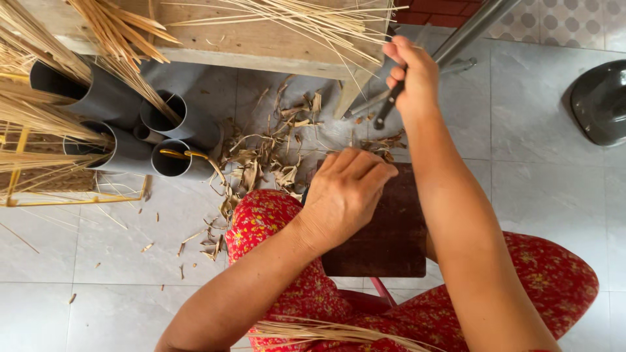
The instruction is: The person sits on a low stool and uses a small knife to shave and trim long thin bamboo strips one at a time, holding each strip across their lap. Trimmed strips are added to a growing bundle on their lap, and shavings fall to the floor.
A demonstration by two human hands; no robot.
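— Two hands are working here: your right hand [411,75] is clenching a dark-handled knife [386,107] up near the bench [261,45], and your left hand [345,195] is curling down onto the board [391,241] on your lap.

— Is the left gripping anything?

— I cannot tell; the fingers are hiding whatever lies under them. You are probably stripping or trimming a strip, judging by the husks [267,156] lying on the floor between the pipes [173,140] and your knee.

— What is the next stroke needing?

— You are needing the blade brought back over the board, with the left fingers clear of its path.
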